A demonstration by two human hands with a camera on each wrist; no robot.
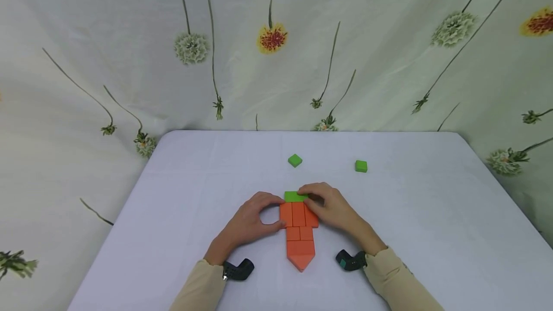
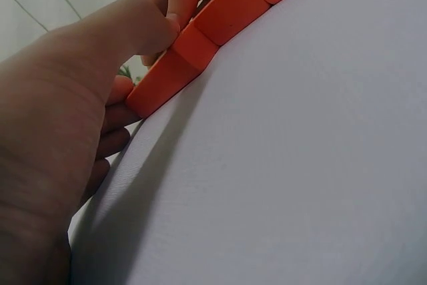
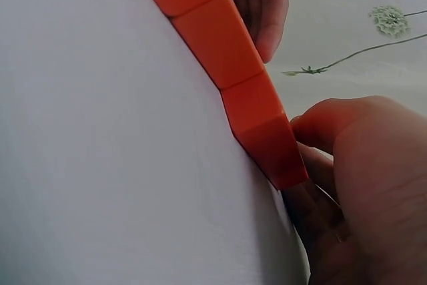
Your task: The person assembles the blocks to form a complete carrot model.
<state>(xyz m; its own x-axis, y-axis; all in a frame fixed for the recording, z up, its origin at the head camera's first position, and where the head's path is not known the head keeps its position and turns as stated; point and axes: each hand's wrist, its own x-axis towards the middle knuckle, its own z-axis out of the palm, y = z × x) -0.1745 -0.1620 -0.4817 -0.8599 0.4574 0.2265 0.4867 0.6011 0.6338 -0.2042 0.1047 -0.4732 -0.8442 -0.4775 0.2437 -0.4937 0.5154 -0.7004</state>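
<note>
Flat on the table, several orange blocks (image 1: pixel 299 215) lie edge to edge, with a triangular orange block (image 1: pixel 301 262) at the near end. A green block (image 1: pixel 292 197) sits against their far edge. My left hand (image 1: pixel 248 220) holds the leftmost orange block (image 2: pixel 163 81) of the wide row, thumb at its near corner and index finger at its far corner. With thumb and index finger, my right hand (image 1: pixel 330 208) pinches the right end of the green block. In the right wrist view, the right thumb lies close beside the orange row (image 3: pixel 257 108); the green block is hidden there.
Two loose green blocks lie farther back: one turned cornerwise (image 1: pixel 295 160), the other to the right (image 1: pixel 361 166). A pale cloth covers the table (image 1: pixel 207 167). Behind it hangs a flower-printed curtain (image 1: pixel 242 76). Dark cameras (image 1: pixel 239 269) are strapped to both wrists.
</note>
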